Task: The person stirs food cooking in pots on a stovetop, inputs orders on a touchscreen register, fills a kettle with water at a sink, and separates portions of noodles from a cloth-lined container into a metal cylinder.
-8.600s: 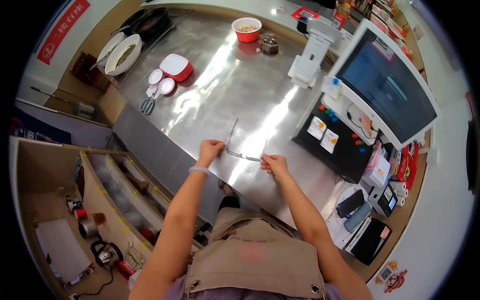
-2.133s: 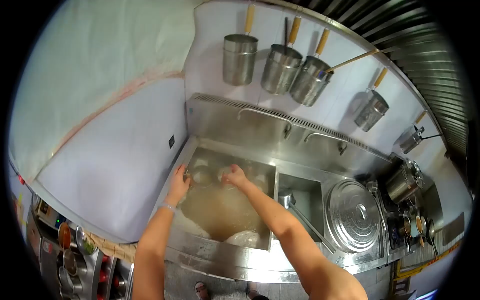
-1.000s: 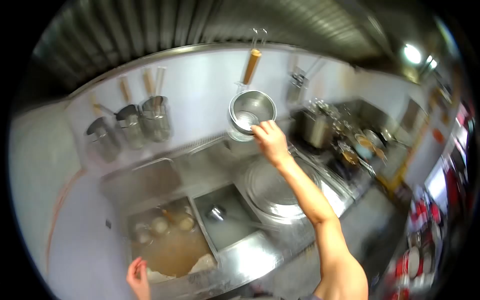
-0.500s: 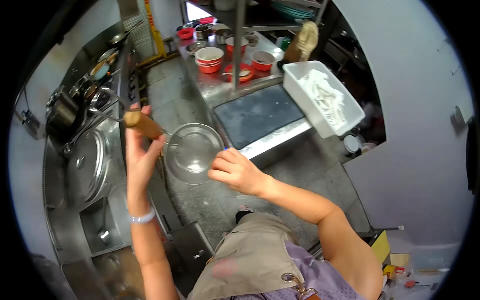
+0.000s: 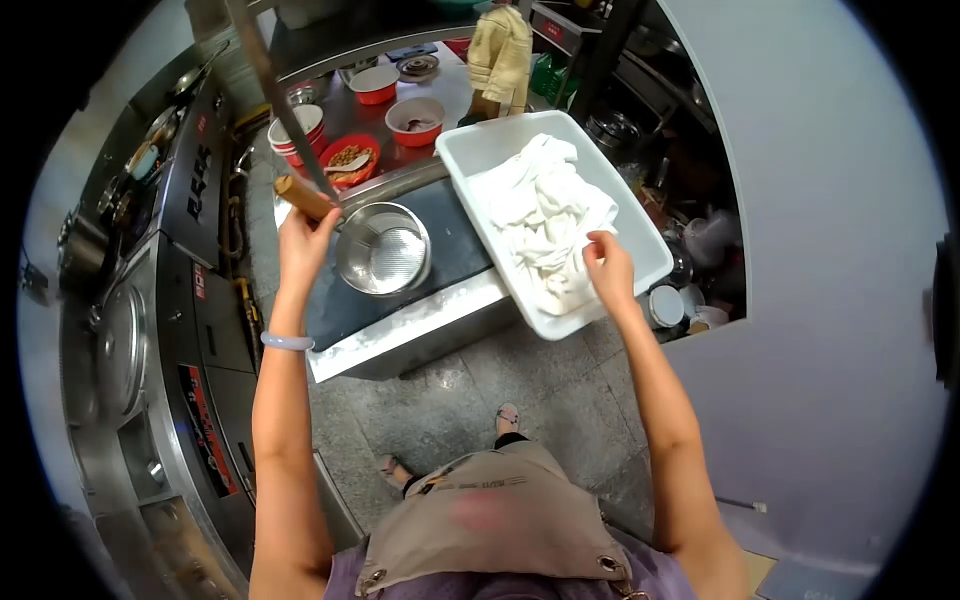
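Note:
My left hand (image 5: 306, 240) is closed round the wooden handle (image 5: 304, 197) of a deep metal strainer (image 5: 384, 249). The strainer hangs over a dark board on the steel counter, its round mouth facing up. My right hand (image 5: 608, 268) is over the right side of a white plastic tub (image 5: 651, 262), its fingers curled beside a heap of white, soft strips or cloth (image 5: 545, 210). Whether the fingertips touch the heap or hold anything is hidden.
Behind the board stand red and white bowls (image 5: 415, 121) and a red bowl of brownish food (image 5: 350, 160). A metal post (image 5: 285, 105) rises at the counter. A yellow cloth (image 5: 500, 58) hangs behind the tub. The stove and a large round lid (image 5: 122, 335) are at left.
The view has turned from the sinks to the counter and tub. The strainer in my left hand has moved over the dark board, and my right hand has gone from beside it to the tub.

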`<state>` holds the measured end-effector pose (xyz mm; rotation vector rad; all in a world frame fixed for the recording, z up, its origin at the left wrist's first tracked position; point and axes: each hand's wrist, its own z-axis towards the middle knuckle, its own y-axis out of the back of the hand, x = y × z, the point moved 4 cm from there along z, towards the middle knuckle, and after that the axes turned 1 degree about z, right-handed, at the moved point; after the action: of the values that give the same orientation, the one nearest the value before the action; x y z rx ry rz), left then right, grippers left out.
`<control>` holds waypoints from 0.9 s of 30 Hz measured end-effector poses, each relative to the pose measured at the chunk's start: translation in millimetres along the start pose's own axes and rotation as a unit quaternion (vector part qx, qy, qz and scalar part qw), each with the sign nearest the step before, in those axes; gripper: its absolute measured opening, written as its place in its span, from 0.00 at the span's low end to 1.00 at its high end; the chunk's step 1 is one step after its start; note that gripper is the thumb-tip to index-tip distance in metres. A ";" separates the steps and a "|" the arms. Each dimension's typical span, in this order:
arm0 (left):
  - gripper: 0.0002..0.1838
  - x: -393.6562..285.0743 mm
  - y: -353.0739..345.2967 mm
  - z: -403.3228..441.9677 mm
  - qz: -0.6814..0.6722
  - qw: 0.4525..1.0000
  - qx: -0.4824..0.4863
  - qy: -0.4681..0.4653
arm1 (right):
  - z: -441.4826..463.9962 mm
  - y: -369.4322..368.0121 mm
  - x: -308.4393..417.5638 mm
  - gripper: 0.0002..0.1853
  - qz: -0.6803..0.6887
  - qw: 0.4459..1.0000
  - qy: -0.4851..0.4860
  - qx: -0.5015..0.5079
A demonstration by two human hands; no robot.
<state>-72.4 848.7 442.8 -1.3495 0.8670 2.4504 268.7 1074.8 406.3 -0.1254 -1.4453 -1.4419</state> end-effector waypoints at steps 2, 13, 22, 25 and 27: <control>0.15 51.9 -28.8 27.8 0.013 0.999 -0.003 0.034 | 47.3 -11.0 -90.0 0.24 0.002 0.990 -0.124 0.071; 0.29 103.0 -70.8 34.8 0.052 0.986 -0.085 0.134 | 173.8 22.7 -128.4 0.20 0.044 0.997 -0.061 0.009; 0.15 -55.9 -191.4 -30.3 0.016 0.998 -0.065 -0.008 | 170.2 162.5 -188.2 0.23 0.020 0.951 0.012 -0.307; 0.16 -58.7 -282.6 -18.8 -0.049 0.988 0.136 0.055 | 164.6 46.1 -134.8 0.36 -0.176 0.970 0.145 0.080; 0.24 -43.5 -317.1 -14.5 -0.057 0.976 0.183 0.107 | 168.5 -12.2 -147.7 0.36 -0.380 0.884 0.235 0.138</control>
<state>103.5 1099.2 348.4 -1.4882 1.1847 1.9595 231.7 1286.2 341.0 1.0119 -1.3110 -1.6808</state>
